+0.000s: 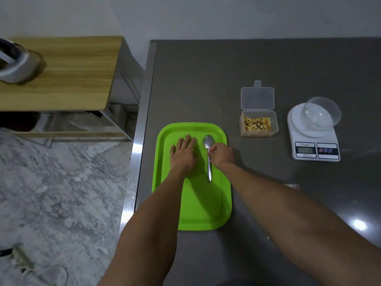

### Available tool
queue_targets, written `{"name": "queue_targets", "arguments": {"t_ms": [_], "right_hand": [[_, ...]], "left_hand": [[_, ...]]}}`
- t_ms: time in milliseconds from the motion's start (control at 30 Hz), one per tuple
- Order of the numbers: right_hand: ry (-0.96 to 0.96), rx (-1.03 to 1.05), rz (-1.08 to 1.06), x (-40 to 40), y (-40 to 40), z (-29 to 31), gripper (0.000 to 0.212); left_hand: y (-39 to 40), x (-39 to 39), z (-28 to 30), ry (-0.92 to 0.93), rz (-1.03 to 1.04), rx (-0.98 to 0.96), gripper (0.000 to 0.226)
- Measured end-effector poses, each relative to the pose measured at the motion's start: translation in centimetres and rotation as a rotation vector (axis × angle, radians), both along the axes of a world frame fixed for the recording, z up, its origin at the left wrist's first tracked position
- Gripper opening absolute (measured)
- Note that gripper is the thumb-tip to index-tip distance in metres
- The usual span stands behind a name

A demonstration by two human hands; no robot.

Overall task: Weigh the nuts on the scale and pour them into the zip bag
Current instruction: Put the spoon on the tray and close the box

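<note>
Green tray (223,195) | right hand (221,154) pinches spoon (208,153) | nuts (257,123) beyond, right

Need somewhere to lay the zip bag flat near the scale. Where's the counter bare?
Bare counter behind the nut box and scale, and between the green tray and scale. Crowded: the tray's far end, with left hand, spoon, right hand.

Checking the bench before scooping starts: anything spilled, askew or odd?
No spill shows. The clear bowl sits off-centre on the scale, overhanging its far right edge, so it may tip. The nuts lie inside their open container.
</note>
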State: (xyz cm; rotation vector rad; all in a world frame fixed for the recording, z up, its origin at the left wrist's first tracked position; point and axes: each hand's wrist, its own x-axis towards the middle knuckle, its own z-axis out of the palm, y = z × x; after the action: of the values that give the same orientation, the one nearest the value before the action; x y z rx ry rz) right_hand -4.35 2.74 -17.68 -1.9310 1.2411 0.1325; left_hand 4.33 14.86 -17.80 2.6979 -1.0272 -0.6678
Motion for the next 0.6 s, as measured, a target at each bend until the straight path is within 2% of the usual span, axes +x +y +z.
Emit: {"name": "queue_targets", "arguments": {"t_ms": [167, 267, 433, 600], "right_hand": [[0.040, -0.040, 0.022, 0.1, -0.1, 0.3, 0.029], [0.041, -0.034, 0.045, -0.4, 0.0, 0.6, 0.014], [-0.043, -0.170, 0.107, -2.4, -1.7, 2.0, 0.024], [-0.170, -0.275, -0.041, -5.2, -7.0, 4.2, 0.020]], "left_hand": [[-0.1, 0.0, 0.5, 0.013, -0.004, 0.014, 0.066], [-0.2, 0.2, 0.8, 0.019, -0.020, 0.028, 0.067], [-0.9, 1.2, 2.4, 0.030, -0.004, 0.046, 0.064], [-4.6, 1.2, 4.5, -0.019, 0.051, -0.054, 0.054]]}}
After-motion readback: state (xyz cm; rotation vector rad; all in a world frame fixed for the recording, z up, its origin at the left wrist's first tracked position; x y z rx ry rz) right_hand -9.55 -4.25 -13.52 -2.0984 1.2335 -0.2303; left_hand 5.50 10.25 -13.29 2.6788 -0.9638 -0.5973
